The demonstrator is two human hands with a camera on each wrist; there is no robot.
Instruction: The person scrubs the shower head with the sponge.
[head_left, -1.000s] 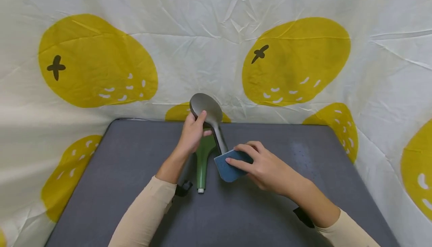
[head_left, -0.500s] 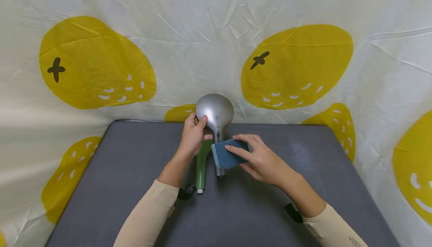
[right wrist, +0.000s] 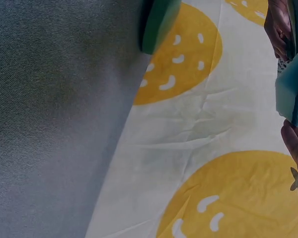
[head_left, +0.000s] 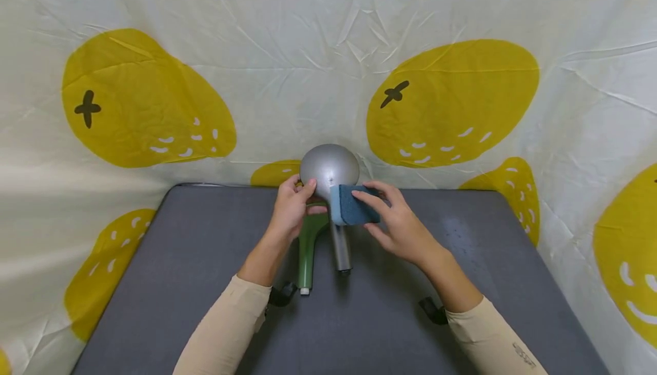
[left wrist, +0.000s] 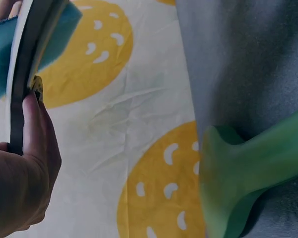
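My left hand (head_left: 291, 210) grips a silver hand shower head (head_left: 328, 163) by the rim of its round end, thumb on the smooth back. Its handle (head_left: 341, 249) points down toward me, above the table. My right hand (head_left: 405, 229) pinches a two-tone blue sponge (head_left: 360, 206) between thumb and fingers; the sponge overlaps the neck of the shower head. In the left wrist view, the shower head (left wrist: 25, 64) appears edge-on in front of the sponge (left wrist: 64, 34). A green shower head (head_left: 306, 255) lies on the table behind my left hand, its round end partly hidden.
The dark grey table (head_left: 205, 261) ends at a back edge just beyond the hands. A white cloth (head_left: 303, 96) with yellow fruit prints hangs behind and at the sides. Damp-looking spots (head_left: 459, 235) mark the table at the right.
The silver shower head has turned so its rounded back faces up toward me. My right hand has moved the sponge up from the handle's lower end to the neck. The green shower head stayed put.
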